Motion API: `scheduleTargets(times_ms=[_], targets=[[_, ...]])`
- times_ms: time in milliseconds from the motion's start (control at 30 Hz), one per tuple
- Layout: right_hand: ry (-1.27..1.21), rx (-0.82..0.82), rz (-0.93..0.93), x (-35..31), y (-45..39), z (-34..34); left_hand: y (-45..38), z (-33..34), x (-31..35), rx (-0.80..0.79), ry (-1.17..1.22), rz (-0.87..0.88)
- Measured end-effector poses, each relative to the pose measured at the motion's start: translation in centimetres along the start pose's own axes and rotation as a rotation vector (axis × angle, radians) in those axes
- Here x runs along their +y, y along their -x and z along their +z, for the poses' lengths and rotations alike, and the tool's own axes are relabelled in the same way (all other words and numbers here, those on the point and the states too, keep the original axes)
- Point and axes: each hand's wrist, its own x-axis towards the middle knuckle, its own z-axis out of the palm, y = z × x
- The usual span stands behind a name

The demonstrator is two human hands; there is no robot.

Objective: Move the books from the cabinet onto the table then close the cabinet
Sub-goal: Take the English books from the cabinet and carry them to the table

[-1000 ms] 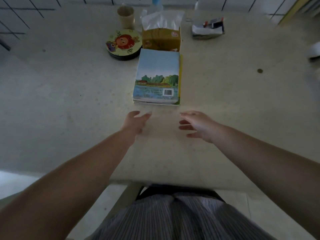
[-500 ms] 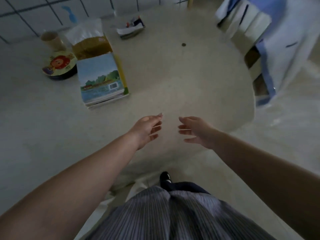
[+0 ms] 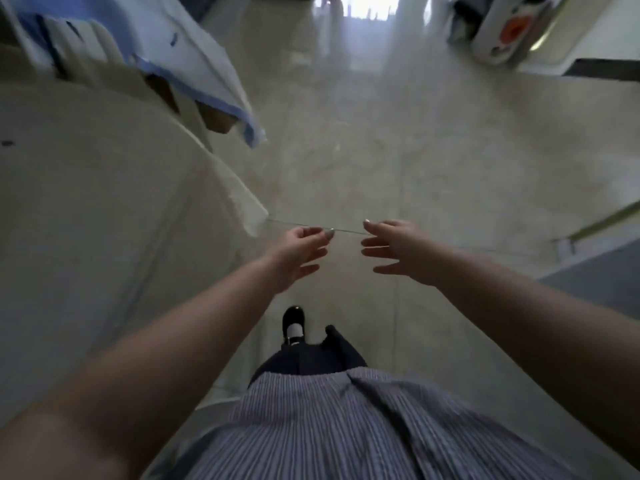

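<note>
My left hand [image 3: 299, 252] and my right hand [image 3: 398, 249] are both stretched out in front of me over the pale tiled floor, fingers apart, holding nothing. The two hands are a short gap apart at the middle of the view. The round pale table [image 3: 104, 209] fills the left side, and its edge lies just left of my left hand. No books and no cabinet show in this view.
A chair draped with white and blue cloth [image 3: 194, 64] stands beyond the table at upper left. A white and orange object [image 3: 509, 29] sits at the far upper right. A dark surface with a pale edge [image 3: 602, 237] is on the right. My black shoe [image 3: 293, 323] is on the floor below my hands.
The view has swung right, away from the table. The stack of books, the tissue box and the tin have left the view. Both hands stay empty and now hang over the floor.
</note>
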Motion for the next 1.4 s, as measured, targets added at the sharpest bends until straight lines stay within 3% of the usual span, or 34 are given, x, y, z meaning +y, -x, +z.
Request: scheduleTargets(times_ms=[233, 700, 1100, 1400], targets=[[-0.293, 0.405, 0.065, 10.9, 10.2, -13.5, 0.9, 18.5, -1.2, -0.406, -0.277, -0.033], [-0.832, 0.971, 0.051, 21.8, 19.4, -26.1, -0.3, 40.7, -1.6, -0.862, -0.646, -0.075], [-1.054, 1.296, 0.083, 23.7, 20.8, -35.3, -3.4, 58.2, 0.7, -1.074, -0.899, -0.062], [-1.208, 1.370, 0.091, 27.2, 21.9, -41.7, -4.8, 69.1, -0.8, -1.116, -0.970, -0.063]])
